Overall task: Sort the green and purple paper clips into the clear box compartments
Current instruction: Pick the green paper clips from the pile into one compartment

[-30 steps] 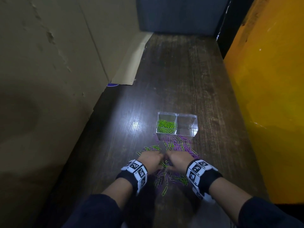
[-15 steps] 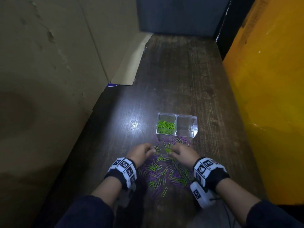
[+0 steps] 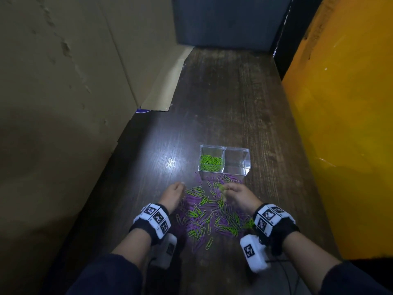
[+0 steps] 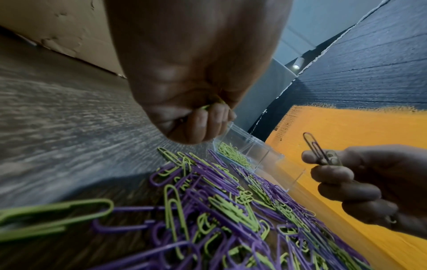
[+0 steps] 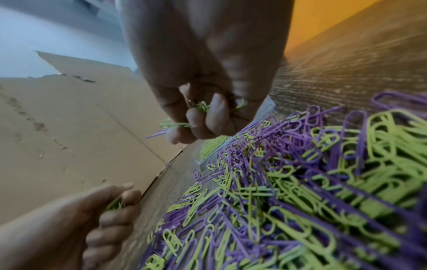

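A mixed pile of green and purple paper clips [image 3: 210,216] [image 4: 226,206] [image 5: 300,182] lies on the dark wooden table just in front of the clear box [image 3: 246,165]. The box's left compartment [image 3: 211,162] holds green clips; nothing shows in the right one. My left hand [image 3: 173,193] [image 4: 198,117] hovers at the pile's left edge, its curled fingers holding green clips [image 5: 115,203]. My right hand [image 3: 238,195] [image 5: 201,117] is above the pile's far side and grips several green clips with a purple one [image 4: 315,148] sticking out.
Brown cardboard [image 3: 74,92] walls the table's left side and an orange panel [image 3: 344,135] the right. A dark blue panel [image 3: 229,20] closes the far end. Bare tabletop [image 3: 223,92] stretches beyond the box.
Both hands have lifted off the near part of the pile and moved forward toward the box, each carrying clips. They have also spread apart.
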The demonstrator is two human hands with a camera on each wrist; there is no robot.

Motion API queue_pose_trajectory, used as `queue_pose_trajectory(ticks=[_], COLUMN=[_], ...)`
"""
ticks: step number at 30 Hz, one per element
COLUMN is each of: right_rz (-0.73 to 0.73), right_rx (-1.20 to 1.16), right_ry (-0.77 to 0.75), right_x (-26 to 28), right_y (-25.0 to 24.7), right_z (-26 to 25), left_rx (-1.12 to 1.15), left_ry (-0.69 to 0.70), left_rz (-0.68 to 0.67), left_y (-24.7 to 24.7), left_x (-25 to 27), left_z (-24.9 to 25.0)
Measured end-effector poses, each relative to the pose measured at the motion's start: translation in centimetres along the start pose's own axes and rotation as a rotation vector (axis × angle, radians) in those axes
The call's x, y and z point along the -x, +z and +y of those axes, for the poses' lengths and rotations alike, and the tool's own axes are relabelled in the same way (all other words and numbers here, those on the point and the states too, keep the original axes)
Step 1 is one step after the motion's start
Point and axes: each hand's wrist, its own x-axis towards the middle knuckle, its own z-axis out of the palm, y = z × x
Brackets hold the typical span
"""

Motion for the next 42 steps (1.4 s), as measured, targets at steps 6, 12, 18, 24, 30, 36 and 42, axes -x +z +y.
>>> queue_pose_trajectory(ticks=[6,12,18,24,30,36,42], right_rz=[0.012,-0.055,-0.115,-0.089,-0.007,0.047,-0.043], right_rx=[-0.363,-0.230,-0.087,-0.105,-0.245,0.382,1.069], right_ry=[0.155,0.206,0.229,0.241,0.184,0.037,-0.038], right_x=[-0.6,-0.3,-0.2,-1.3,-3.1,-5.7,-7.1], right_y=[-0.2,-0.4,-0.3,-1.4,-1.9,-0.5,0.6], right_z=[0.8,0.4,0.4,1.0,0.5,-1.1,-0.9], left_rx=[-0.019,-0.064,-0.211,-0.562,-1.058,-1.011,-0.762], left_ry=[-0.035,-0.086,-0.081,0.008,0.188,0.165,0.220], left_rz=[-0.063,-0.108,-0.130,-0.161,-0.107,-0.174,-0.185], left_y=[0.1,1.0,1.6,2.6,3.8,3.3,1.1], left_x=[0.9,1.3,0.5,0.7,0.5,-0.2,-0.7], left_z=[0.1,1.4,1.3,2.2,2.0,1.8,1.2])
